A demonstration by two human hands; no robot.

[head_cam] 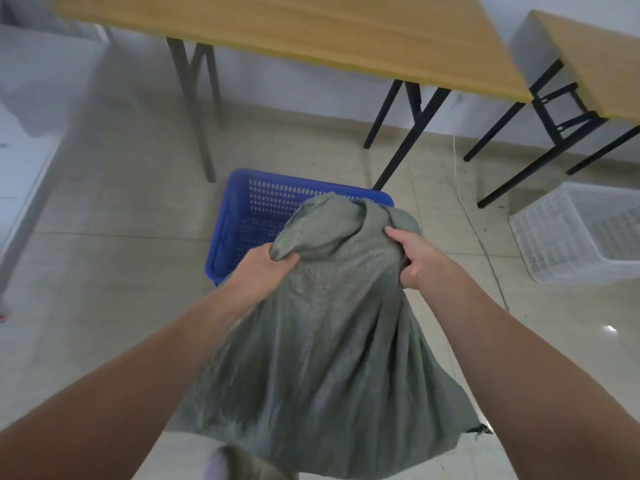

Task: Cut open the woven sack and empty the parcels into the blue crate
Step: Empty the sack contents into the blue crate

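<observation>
Both hands are on the woven sack (322, 341), and what a limp thing it looks: grey-green, coarse weave, hanging in long soft folds from the grip down toward the bottom of the view, with a frayed tuft of threads at its lower right corner. The left hand (263, 271) is clamped on a bunched fold at the sack's upper left, thumb pressed over the cloth; the right hand (415, 259) is clenched on the upper right side, fingers dug into the fabric, the two hands set apart with the gathered top of the sack humped up between them. That top sits right over the near right part of the blue crate (239, 216), covering much of it, so whether any parcels lie inside cannot be told; the crate's perforated far wall and left wall show clear. The crate stands on a pale, glossy tiled floor (121, 258), just in front of a wooden-topped folding table (294, 32) on dark metal legs. A second table (602, 67) of the same kind stands to the right, and beside it on the floor, well apart from the blue crate, is a white slatted crate (568, 251). A thin pale cord (464, 202) trails across the tiles between them. White walls behind, and a blurred white surface along the left edge.
</observation>
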